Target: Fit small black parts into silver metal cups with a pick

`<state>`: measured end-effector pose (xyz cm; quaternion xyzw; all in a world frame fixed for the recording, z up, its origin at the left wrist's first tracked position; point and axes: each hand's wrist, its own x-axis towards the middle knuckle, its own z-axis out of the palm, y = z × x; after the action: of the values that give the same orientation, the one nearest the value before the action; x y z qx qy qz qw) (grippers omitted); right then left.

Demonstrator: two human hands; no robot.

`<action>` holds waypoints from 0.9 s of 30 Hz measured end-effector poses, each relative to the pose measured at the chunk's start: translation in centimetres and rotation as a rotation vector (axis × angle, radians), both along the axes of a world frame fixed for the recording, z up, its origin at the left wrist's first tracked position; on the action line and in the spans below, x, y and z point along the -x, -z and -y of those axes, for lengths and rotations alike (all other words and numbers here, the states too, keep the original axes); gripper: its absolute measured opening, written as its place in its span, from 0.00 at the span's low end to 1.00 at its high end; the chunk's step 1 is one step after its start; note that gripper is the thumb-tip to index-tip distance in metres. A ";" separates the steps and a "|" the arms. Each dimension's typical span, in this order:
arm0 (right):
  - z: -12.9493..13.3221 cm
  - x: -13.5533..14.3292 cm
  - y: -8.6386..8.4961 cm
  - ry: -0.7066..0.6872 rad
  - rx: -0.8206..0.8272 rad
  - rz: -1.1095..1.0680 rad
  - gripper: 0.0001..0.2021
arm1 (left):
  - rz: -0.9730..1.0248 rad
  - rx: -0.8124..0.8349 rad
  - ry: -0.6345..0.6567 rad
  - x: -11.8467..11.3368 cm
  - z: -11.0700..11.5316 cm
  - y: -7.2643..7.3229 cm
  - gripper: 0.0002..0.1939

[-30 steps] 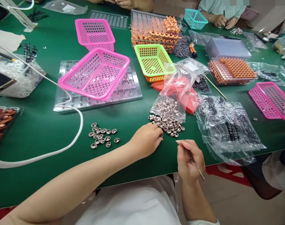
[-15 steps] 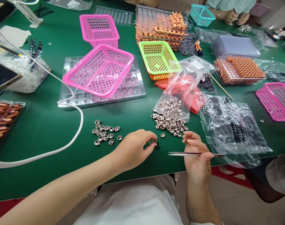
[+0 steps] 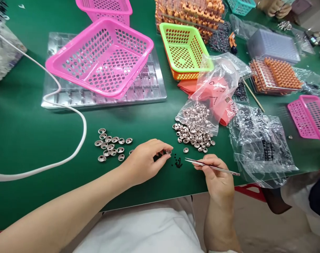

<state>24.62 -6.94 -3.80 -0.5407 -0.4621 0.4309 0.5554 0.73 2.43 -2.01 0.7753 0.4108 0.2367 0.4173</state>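
1. While the left hand (image 3: 145,162) pinches a small, round silvery cup (image 3: 169,152), the right hand (image 3: 218,175) grips slim metal tweezers (image 3: 213,166).
2. Tiny black pieces (image 3: 178,163) lie between them on the green bench (image 3: 144,123).

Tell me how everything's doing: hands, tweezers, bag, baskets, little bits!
Left hand: pinching one silver cup.
Right hand: holding tweezers.
Tweezers: held, slanted.
Black bits: loose, clustered together.
Clear bag: silver cups inside, others heaped beside it.
Green basket: upright, nested in an orange basket.
Big pink basket: open side up, on clear tray.
White cable: lying in curves.
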 end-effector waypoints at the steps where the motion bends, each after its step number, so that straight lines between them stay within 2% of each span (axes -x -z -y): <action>1: 0.1 0.1 -0.1 0.012 0.023 0.014 0.05 | -0.002 0.000 0.003 0.0 0.0 0.0 0.08; 8: 0.5 0.4 -0.7 0.050 0.099 0.197 0.06 | 0.001 -0.029 0.009 -0.1 0.3 -0.1 0.08; 15: 0.9 0.9 -1.1 0.090 0.163 0.248 0.04 | 0.005 -0.047 0.016 -0.2 0.2 -0.1 0.06; 27: 1.4 0.7 -0.4 0.050 0.142 0.304 0.06 | 0.018 -0.056 0.025 -0.1 0.3 0.2 0.05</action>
<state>23.95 -8.34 -3.38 -0.6487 -0.4958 0.3618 0.4500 0.80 2.08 -2.22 0.7897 0.3904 0.2497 0.4019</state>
